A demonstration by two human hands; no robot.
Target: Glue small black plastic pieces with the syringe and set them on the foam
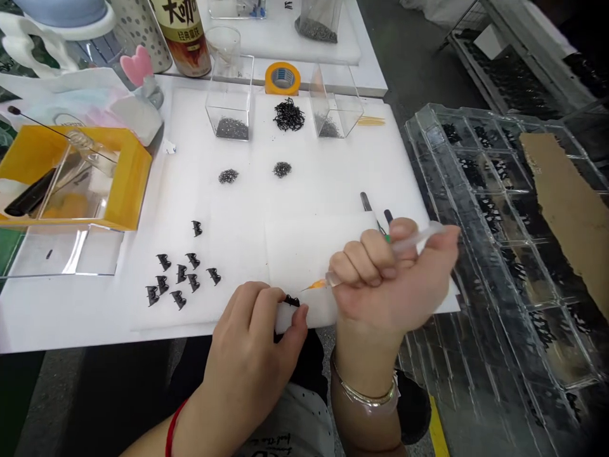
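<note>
My left hand (pixel 259 339) pinches a small black part (pixel 292 301) between thumb and fingers at the front edge of the white mat (pixel 314 235). My right hand (pixel 385 273) is wrapped round a translucent syringe (pixel 416 240), thumb on its plunger end. The syringe's orange needle tip (pixel 316 285) points left, just right of the black part and apart from it. Several similar black parts (pixel 181 273) lie on the mat to the left. Two small piles of tiny dark pieces (pixel 228 176) sit farther back. Tweezers (pixel 372 211) lie just behind my right hand.
Clear boxes of fine pieces (pixel 232 128), a heap of black parts (pixel 288 115) and orange tape (pixel 282 79) stand at the back. A yellow bin (pixel 136 184) is at the left. Stacked clear trays (pixel 504 190) with a cardboard piece (pixel 566 203) are at the right.
</note>
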